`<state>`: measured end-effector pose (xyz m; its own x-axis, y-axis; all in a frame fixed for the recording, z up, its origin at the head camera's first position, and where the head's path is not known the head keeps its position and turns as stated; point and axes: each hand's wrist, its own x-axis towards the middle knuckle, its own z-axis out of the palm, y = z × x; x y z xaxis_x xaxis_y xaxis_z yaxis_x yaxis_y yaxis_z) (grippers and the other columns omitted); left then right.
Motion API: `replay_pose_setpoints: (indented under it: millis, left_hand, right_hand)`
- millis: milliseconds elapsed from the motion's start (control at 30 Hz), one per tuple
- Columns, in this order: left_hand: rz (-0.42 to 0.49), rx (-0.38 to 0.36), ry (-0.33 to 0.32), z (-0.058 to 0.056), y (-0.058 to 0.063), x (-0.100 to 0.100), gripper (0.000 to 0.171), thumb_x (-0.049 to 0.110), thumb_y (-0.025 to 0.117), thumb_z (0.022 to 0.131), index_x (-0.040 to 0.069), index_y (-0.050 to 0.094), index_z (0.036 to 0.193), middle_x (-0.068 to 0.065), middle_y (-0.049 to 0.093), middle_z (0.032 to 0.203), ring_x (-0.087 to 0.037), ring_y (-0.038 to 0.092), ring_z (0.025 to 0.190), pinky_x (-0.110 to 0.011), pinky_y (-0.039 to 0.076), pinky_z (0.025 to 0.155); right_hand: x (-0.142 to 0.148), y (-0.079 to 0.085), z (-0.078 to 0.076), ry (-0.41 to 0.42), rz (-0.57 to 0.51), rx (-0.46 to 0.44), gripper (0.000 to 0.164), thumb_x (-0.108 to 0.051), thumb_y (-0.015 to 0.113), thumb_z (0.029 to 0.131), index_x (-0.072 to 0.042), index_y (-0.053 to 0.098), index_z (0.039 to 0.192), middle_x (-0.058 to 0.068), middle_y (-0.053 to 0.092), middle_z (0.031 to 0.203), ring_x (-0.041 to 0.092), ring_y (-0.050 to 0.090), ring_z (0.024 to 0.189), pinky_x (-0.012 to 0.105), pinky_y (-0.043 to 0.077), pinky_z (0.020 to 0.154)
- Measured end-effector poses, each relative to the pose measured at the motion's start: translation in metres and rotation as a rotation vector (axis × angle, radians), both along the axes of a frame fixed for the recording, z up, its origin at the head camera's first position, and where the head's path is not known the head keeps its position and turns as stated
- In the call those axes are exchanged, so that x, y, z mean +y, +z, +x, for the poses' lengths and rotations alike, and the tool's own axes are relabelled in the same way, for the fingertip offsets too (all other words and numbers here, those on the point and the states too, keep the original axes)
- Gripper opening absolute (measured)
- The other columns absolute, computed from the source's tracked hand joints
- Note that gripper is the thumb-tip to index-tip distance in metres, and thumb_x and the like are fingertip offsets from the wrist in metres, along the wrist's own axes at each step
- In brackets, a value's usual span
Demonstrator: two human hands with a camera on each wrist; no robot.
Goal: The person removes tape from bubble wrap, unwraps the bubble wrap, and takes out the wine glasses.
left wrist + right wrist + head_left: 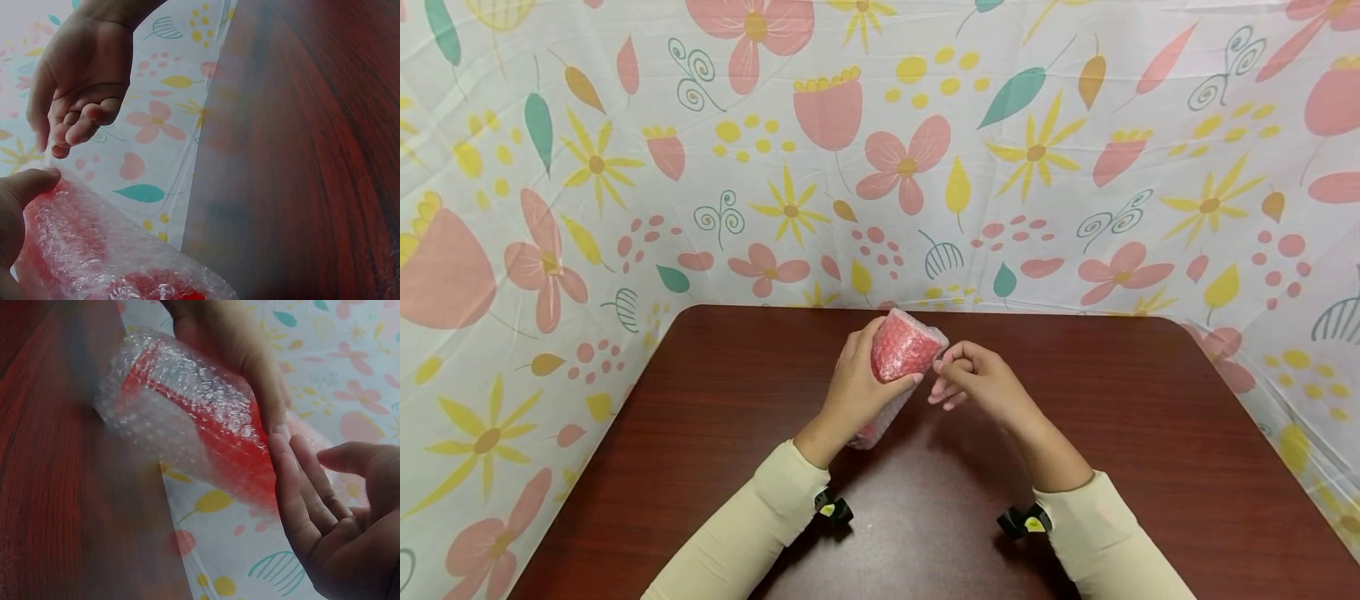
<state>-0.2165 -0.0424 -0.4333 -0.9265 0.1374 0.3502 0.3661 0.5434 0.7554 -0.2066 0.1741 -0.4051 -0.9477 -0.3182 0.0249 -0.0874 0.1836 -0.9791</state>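
Bundle (904, 348) gripped at frame centre

One bundle, its red contents (234, 450) enclosed in clear bubble wrap (137, 419), is tilted over one table (1150, 433). It is gripped from the left by one curled left hand (856, 373). One right hand (977, 379) is held at its right edge, fingers loosely bent; whether the wrap is pinched cannot be told.

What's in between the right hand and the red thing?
Bubble wrap is in the way: it goes around the red thing. The left hand grips it through the wrap. I see nothing else between it and the right hand.
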Motion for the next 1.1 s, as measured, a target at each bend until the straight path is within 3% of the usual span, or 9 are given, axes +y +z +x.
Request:
replay_pose_setpoints:
  millis: [200, 367, 600, 833, 967, 1100]
  left_hand:
    - [0.008, -0.040, -0.066, 0.0001, 0.0019, -0.0011, 0.099, 0.052, 0.085, 0.077, 0.030, 0.030, 0.156, -0.009, 0.050, 0.137, -0.024, 0.051, 0.120, -0.046, 0.051, 0.095]
    - [-0.002, -0.045, -0.073, -0.0016, 0.0042, -0.0032, 0.091, 0.046, 0.081, 0.081, 0.034, 0.030, 0.156, -0.004, 0.053, 0.140, -0.025, 0.050, 0.124, -0.048, 0.050, 0.096]
    - [0.009, -0.007, -0.024, -0.0011, 0.0075, -0.0030, 0.091, 0.045, 0.086, 0.077, 0.027, 0.038, 0.152, -0.005, 0.054, 0.137, -0.026, 0.049, 0.121, -0.048, 0.049, 0.096]
    - [-0.032, 0.060, 0.038, -0.0001, 0.0062, -0.0004, 0.092, 0.045, 0.088, 0.075, 0.023, 0.040, 0.151, -0.008, 0.055, 0.133, -0.026, 0.050, 0.116, -0.046, 0.049, 0.095]
    - [-0.028, 0.084, 0.055, -0.0002, 0.0056, -0.0001, 0.092, 0.043, 0.088, 0.075, 0.021, 0.041, 0.151, -0.009, 0.056, 0.130, -0.026, 0.051, 0.114, -0.046, 0.048, 0.094]
    - [-0.009, 0.086, 0.067, -0.0009, 0.0048, -0.0006, 0.093, 0.042, 0.089, 0.074, 0.022, 0.041, 0.150, -0.008, 0.055, 0.129, -0.026, 0.050, 0.114, -0.045, 0.048, 0.093]
  right_hand:
    - [-0.0017, -0.0029, -0.0008, -0.001, 0.006, 0.017, 0.026, -0.018, 0.054, 0.105, 0.008, 0.052, 0.107, 0.024, 0.073, 0.086, 0.027, 0.076, 0.075, 0.043, 0.062, 0.068]
    - [-0.0010, -0.0006, 0.0006, 0.018, 0.012, 0.029, 0.023, -0.014, 0.048, 0.107, 0.009, 0.050, 0.109, 0.030, 0.072, 0.093, 0.036, 0.075, 0.082, 0.039, 0.062, 0.070]
    - [-0.0002, 0.0008, 0.0013, 0.035, 0.023, 0.064, 0.024, -0.012, 0.043, 0.109, 0.010, 0.044, 0.118, 0.033, 0.070, 0.106, 0.040, 0.073, 0.094, 0.042, 0.062, 0.077]
    - [-0.0029, 0.0004, 0.0023, -0.032, 0.035, 0.030, 0.024, -0.012, 0.044, 0.108, 0.010, 0.042, 0.117, 0.035, 0.069, 0.113, 0.039, 0.074, 0.097, 0.039, 0.062, 0.075]
    - [-0.0048, -0.0002, 0.0021, -0.077, 0.018, 0.021, 0.023, -0.013, 0.049, 0.107, 0.008, 0.047, 0.114, 0.032, 0.072, 0.101, 0.030, 0.076, 0.082, 0.035, 0.060, 0.068]
    - [-0.0054, -0.0004, 0.0021, -0.110, -0.025, 0.016, 0.021, -0.012, 0.053, 0.105, 0.007, 0.049, 0.112, 0.014, 0.071, 0.077, 0.022, 0.072, 0.068, 0.032, 0.058, 0.060]
